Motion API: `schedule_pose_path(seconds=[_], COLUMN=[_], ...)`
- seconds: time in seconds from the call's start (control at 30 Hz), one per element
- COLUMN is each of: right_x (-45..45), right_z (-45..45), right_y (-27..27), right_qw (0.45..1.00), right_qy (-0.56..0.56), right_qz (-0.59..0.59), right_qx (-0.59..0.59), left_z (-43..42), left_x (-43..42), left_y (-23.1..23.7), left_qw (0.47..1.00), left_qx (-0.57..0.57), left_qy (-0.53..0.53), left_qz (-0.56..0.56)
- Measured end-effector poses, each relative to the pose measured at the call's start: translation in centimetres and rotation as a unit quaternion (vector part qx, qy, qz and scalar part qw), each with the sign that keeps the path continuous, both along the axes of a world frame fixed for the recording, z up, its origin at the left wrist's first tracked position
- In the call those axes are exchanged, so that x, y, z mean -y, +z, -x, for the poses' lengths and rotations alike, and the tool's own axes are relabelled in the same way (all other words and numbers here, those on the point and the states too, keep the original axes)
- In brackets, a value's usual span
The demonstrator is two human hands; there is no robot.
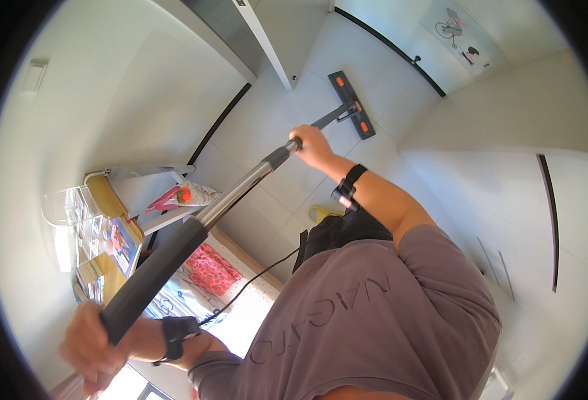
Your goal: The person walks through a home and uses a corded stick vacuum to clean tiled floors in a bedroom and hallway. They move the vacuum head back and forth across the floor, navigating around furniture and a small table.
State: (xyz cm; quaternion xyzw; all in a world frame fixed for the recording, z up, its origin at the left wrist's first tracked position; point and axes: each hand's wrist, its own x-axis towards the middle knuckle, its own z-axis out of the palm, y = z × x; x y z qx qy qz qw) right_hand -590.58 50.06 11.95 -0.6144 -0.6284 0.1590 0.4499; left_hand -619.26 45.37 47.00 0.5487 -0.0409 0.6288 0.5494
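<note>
A flat floor mop crosses the view on a long pole. My left hand [91,340], somewhat blurred, is wrapped around the top end of its dark grip handle [159,275] at the lower left. Farther down, my right hand [312,145] grips the pole [244,189] near a dark collar. The wide mop head [352,105], black with orange clips, rests on the light tiled floor beyond the right hand. Its pad underneath is hidden. Both wrists wear black straps with small devices, and a black cable runs from the left one.
A white door [279,55] stands ajar near the mop head. Walls with dark skirting [221,122] flank the floor. At left is a desk [116,280] with books and a clear organiser; a strawberry-patterned bag [199,195] hangs there. A yellow slipper [319,212] shows by my legs.
</note>
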Motion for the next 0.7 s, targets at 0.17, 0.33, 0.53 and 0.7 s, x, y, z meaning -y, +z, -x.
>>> schedule_pose_path(seconds=[0.17, 0.33, 0.53, 0.7], right_x=[-4.6, -6.4, -3.6, 2.2], right_z=[-8.8, -12.3, -7.8, 0.0], right_y=[-3.4, -4.5, -4.2, -3.1], right_qw=[0.992, 0.931, 0.832, 0.753], right_qy=[0.062, 0.213, 0.445, 0.562], right_qz=[0.087, 0.248, 0.277, 0.304], right_qx=[0.061, 0.163, 0.180, 0.155], left_z=[-7.3, -11.8, -9.5, -4.9], left_x=[1.6, 4.0, 10.5, 17.1], left_y=[-7.3, -8.9, -6.3, -1.3], left_qw=[0.963, 0.876, 0.829, 0.845], left_qx=[-0.043, -0.025, 0.042, 0.081], left_qy=[0.247, 0.431, 0.516, 0.492], left_qz=[0.095, 0.216, 0.214, 0.192])
